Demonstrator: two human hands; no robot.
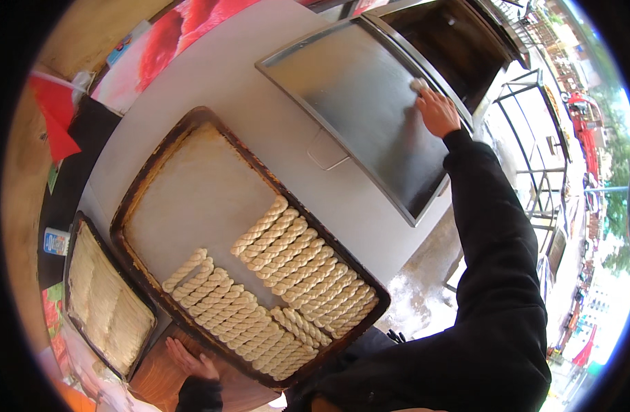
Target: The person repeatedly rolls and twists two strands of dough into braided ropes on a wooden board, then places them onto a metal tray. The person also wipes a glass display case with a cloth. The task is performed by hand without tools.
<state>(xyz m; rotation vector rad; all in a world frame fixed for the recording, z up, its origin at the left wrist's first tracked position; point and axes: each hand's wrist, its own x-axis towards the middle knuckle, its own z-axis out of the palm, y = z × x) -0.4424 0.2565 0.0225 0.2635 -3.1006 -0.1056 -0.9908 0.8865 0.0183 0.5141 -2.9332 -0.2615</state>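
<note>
My right hand point(438, 110) reaches out over a glass panel point(356, 103) in a metal frame, its fingertips at a small pale lump point(418, 84) near the panel's far edge; whether they grip it I cannot tell. A large dark-rimmed baking tray point(201, 110) lies before me, bearing two rows of twisted dough strands point(315, 268). Just outside the tray's near left side, my left hand point(191, 360) rests with fingers extended on a brown wooden surface point(158, 373), holding nothing visible.
A smaller tray point(109, 304) with a pale, floury-looking layer stands at the left. A wire handle point(328, 154) sticks out from the glass panel's frame. Behind the panel is a dark, open metal box point(449, 46). Metal racks point(531, 134) stand at the right.
</note>
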